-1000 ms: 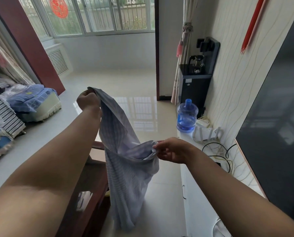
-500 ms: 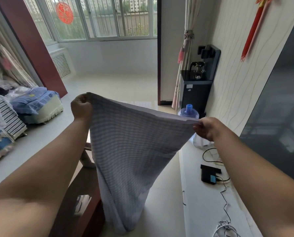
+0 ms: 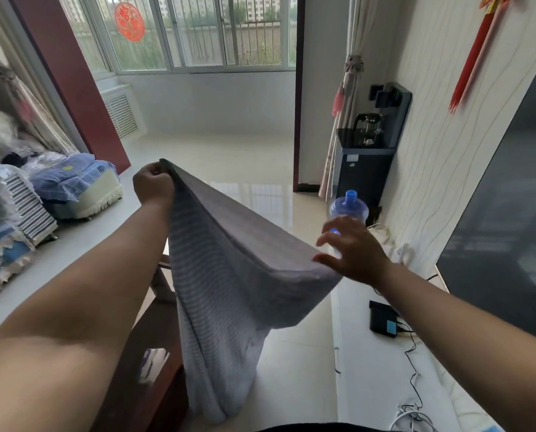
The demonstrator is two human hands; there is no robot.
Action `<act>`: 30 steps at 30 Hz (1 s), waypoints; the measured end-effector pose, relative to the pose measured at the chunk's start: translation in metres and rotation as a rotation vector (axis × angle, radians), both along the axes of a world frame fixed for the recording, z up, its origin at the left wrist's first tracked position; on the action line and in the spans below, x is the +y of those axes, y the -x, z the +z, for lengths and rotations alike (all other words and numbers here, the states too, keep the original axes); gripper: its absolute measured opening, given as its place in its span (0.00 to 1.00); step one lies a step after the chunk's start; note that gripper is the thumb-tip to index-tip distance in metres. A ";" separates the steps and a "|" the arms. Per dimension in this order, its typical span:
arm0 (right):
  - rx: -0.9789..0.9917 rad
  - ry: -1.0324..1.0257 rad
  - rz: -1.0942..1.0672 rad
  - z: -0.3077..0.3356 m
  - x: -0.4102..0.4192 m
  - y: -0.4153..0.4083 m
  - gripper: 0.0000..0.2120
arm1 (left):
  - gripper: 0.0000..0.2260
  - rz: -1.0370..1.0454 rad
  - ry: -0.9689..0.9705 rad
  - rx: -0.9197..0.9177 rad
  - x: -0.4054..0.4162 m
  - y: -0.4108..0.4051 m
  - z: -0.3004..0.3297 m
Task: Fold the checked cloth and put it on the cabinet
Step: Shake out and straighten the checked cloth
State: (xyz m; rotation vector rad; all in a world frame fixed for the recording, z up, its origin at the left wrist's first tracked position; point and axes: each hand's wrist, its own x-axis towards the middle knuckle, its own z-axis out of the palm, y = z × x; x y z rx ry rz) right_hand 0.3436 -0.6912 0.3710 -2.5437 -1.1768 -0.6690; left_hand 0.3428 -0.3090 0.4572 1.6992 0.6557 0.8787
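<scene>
Checked cloth (image 3: 229, 275) held aloft over the floor, left of the white cabinet (image 3: 363, 369). Left hand (image 3: 152, 185) pinches one corner; right hand (image 3: 354, 251), fingers spread, merely touches the other. Corners should be matched squarely before folding.

text: I read no lettering, brand or number anywhere | window decal (image 3: 129, 22): a red round paper-cut on the glass, its character too blurred for me to read | black box (image 3: 384, 318) on the white cabinet (image 3: 363, 369): a blue patch, no legible print
</scene>
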 end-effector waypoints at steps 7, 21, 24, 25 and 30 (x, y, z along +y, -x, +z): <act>-0.045 0.045 0.430 -0.024 0.043 0.054 0.18 | 0.10 -0.030 0.108 -0.019 -0.004 -0.002 0.003; 0.234 0.342 0.225 0.005 0.160 0.082 0.27 | 0.09 -0.385 -0.219 0.280 -0.044 -0.002 0.027; 0.400 0.247 0.098 0.025 0.170 0.070 0.27 | 0.10 -0.544 -0.312 0.375 -0.059 0.005 0.032; 0.417 0.233 0.064 0.033 0.173 0.064 0.26 | 0.10 -0.572 -0.363 0.390 -0.066 0.008 0.033; 0.432 0.375 -0.079 0.054 0.178 0.046 0.26 | 0.11 -0.576 -0.586 0.404 -0.089 0.009 0.033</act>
